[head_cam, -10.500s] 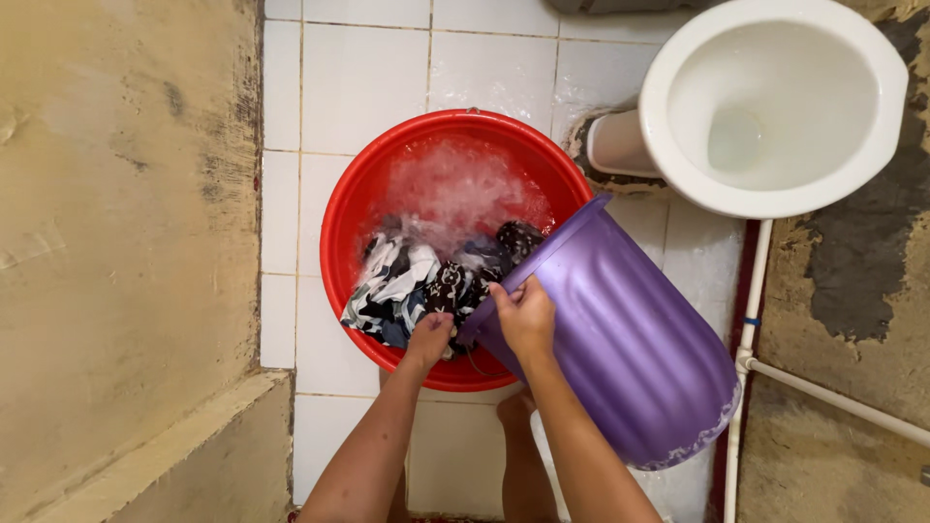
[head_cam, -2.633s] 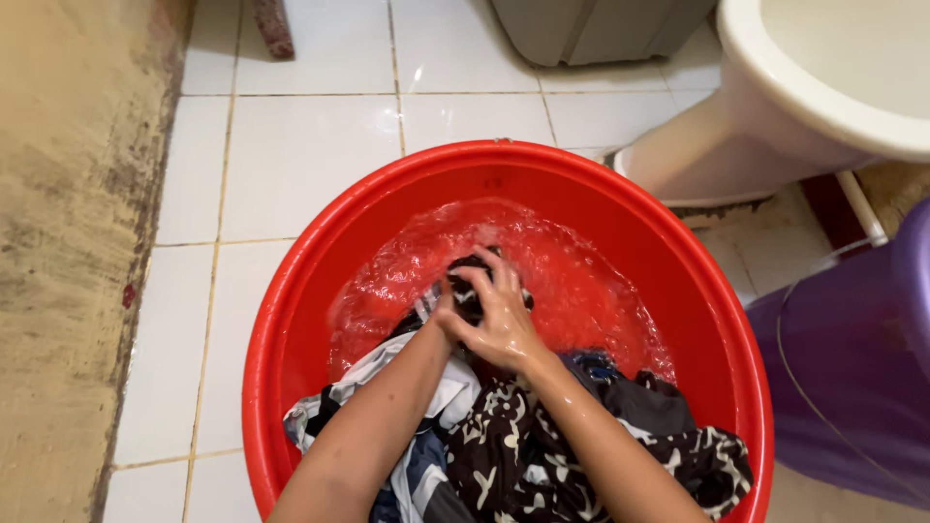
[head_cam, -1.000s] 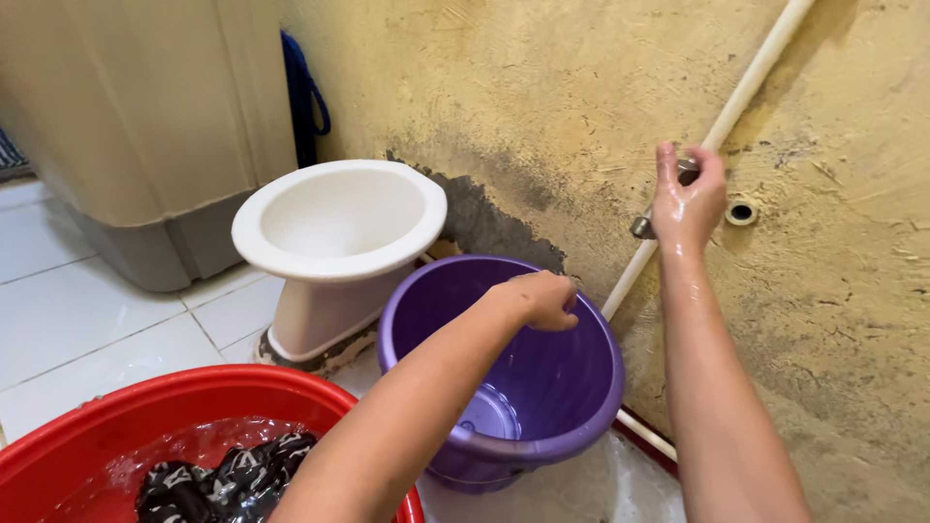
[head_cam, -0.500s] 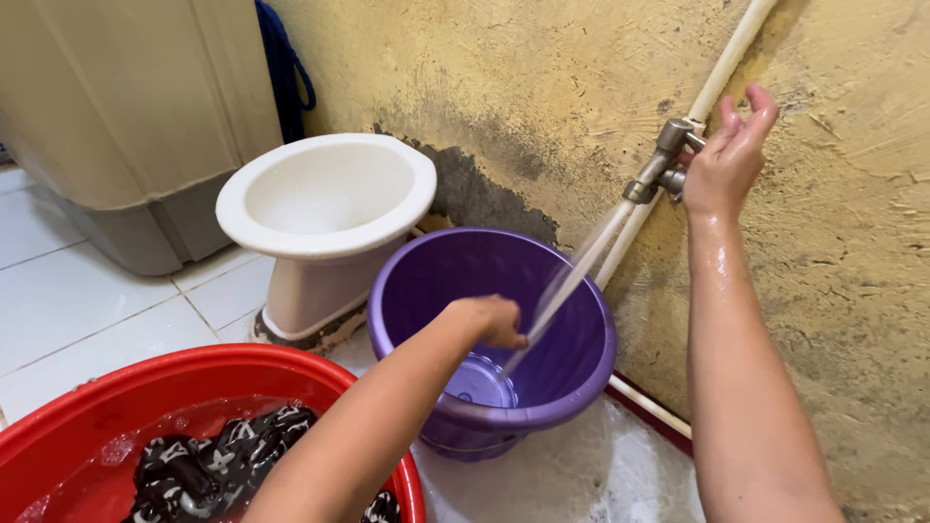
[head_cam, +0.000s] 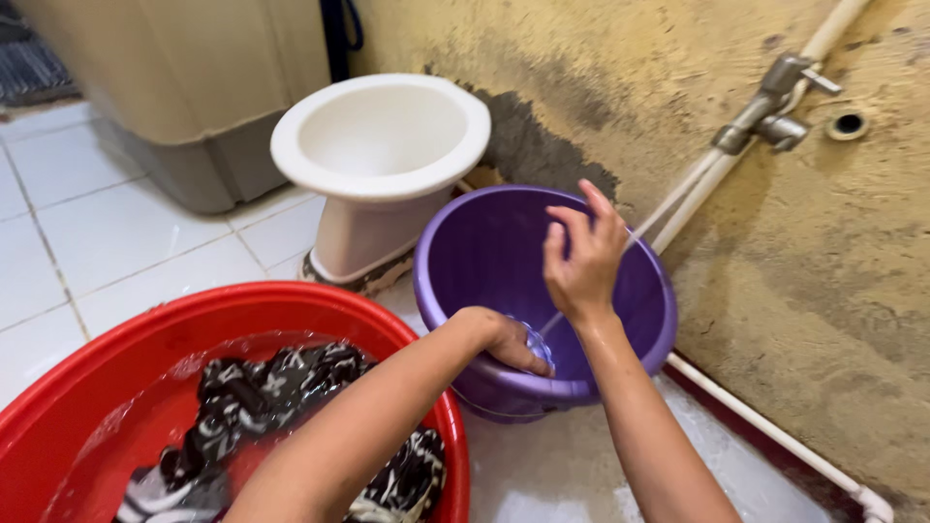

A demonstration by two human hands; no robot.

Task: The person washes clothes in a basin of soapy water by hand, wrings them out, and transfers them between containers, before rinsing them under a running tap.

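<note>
A purple plastic bucket (head_cam: 484, 242) stands on the wet floor below a metal wall tap (head_cam: 770, 108). A thin stream of water (head_cam: 668, 199) runs from the tap down into it. My right hand (head_cam: 584, 254) is raised over the bucket with wet fingers spread, holding nothing, right beside the stream. My left hand (head_cam: 506, 339) reaches over the bucket's near rim with its fingers bent down inside, where the water lands; the fingertips are hidden. A red basin (head_cam: 291, 305) at the lower left holds water and black-and-white patterned clothes (head_cam: 262, 387).
A white toilet bowl (head_cam: 383, 136) stands just behind the bucket, with a grey-beige appliance (head_cam: 194, 87) behind it at the left. A white pipe (head_cam: 775, 431) runs along the foot of the rough yellow wall (head_cam: 823, 291). White floor tiles (head_cam: 136, 242) lie to the left.
My right hand has left the tap and dropped over the bucket, fingers spread. The water keeps running. My left hand stays inside the bucket's rim. The view has shifted to the right.
</note>
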